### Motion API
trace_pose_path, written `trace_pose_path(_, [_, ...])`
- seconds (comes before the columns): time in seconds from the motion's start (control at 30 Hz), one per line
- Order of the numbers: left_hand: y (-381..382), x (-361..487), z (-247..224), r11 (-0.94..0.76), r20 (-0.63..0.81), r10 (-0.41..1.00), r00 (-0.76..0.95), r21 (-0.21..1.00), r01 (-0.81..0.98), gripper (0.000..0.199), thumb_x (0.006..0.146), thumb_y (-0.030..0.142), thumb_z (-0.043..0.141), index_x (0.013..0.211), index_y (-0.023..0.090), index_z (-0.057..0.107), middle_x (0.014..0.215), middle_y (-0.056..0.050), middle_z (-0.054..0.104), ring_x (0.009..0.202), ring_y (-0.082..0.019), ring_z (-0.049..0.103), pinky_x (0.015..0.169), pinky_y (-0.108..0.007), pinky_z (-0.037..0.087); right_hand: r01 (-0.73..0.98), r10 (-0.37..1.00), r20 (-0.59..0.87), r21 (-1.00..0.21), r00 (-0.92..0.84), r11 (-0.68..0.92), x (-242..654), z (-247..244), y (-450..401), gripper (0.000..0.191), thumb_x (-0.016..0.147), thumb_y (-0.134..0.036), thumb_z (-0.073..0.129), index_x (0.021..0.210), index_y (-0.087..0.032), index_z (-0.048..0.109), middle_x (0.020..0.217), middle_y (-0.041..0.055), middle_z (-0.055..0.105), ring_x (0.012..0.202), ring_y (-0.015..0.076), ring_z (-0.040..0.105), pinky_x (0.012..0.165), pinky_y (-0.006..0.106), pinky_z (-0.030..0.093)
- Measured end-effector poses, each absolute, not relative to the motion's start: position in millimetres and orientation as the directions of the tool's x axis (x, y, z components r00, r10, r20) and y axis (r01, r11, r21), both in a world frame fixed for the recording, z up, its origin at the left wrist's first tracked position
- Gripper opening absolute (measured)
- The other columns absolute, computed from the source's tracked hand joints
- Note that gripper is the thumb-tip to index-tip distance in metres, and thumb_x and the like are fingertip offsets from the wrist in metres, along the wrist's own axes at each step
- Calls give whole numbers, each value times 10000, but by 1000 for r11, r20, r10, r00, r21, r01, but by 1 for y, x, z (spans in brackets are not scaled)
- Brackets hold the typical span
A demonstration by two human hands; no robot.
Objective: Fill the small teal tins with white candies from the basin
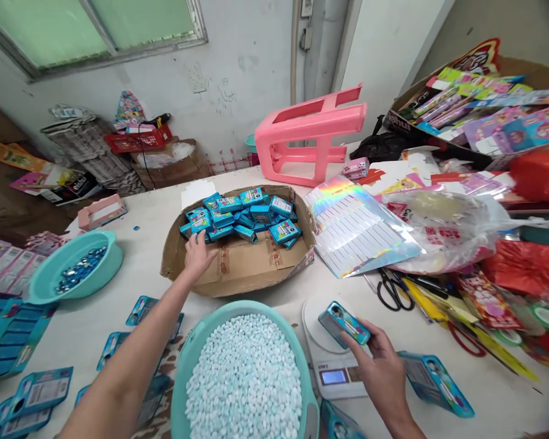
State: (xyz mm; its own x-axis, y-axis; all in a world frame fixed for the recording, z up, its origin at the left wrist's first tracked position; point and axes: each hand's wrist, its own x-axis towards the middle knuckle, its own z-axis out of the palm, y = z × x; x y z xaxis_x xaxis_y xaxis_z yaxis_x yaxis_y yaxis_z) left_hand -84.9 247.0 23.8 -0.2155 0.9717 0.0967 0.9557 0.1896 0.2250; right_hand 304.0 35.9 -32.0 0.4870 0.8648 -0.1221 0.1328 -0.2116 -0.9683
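My left hand (198, 256) reaches into a shallow cardboard tray (238, 280), its fingers slightly apart at the edge of a pile of small blue mint tins (219, 218). Whether the fingertips touch a tin is hard to make out. In my right hand (379, 360) is another blue mint tin (344, 323), tilted and gripped between thumb and fingers over a white digital scale (322, 350). Between my arms stands a turquoise basin (186, 366) full of small pale blue and white mints (244, 372).
Blue blister-style packs (437, 381) lie right of the scale and under my left forearm. A smaller turquoise bowl (112, 262) holds shiny blue pieces. Behind the tray lies a pink stool (302, 122) on its side. Holographic sheets (348, 225), scissors (391, 292) and bags crowd the right.
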Motion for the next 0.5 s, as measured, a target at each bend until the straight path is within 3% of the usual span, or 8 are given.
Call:
trace_pose_path(0.1, [296,-100,16,253,49,965,-256,67,965,783,752,299,628,1419,230,224,1505,-186,105,1347,-407,136,964,-563,324,92,835,-160,-966,527,-243,316,-62,47,585,609,-450,738,1100,-175,577,1049,68,652,995,271,607,919,404,459])
trace_pose_path(0.17, [318,-106,14,247,38,968,-247,9,969,757,763,249,597,1422,223,224,1506,-195,110,1337,-409,171,940,-558,348,113,845,-166,-960,508,-256,317,-74,50,576,627,-459,721,1108,-179,572,1079,75,639,1021,280,593,931,421,451])
trace_pose_path(0.33, [330,-109,14,164,140,978,-157,-35,986,603,804,269,493,1372,135,339,1370,-209,396,1196,-358,419,915,-465,399,416,837,112,-898,535,-145,309,-65,45,659,720,-421,667,1290,-180,440,1331,142,452,1178,310,476,951,484,424])
trace_pose_path(0.4, [308,-103,19,161,84,983,-161,2,987,555,806,336,491,1322,145,414,1237,-182,534,1100,-341,510,892,-443,419,543,805,256,-834,536,-97,305,-50,40,656,734,-381,673,1302,-169,424,1350,164,417,1208,322,443,963,515,405])
trace_pose_path(0.5, [241,-84,37,181,21,982,-186,133,974,542,788,432,507,1267,180,474,1078,-123,629,989,-313,584,855,-419,451,646,791,386,-763,475,-16,293,-22,29,510,750,-294,676,1215,-190,495,1251,151,500,1193,319,456,992,555,361])
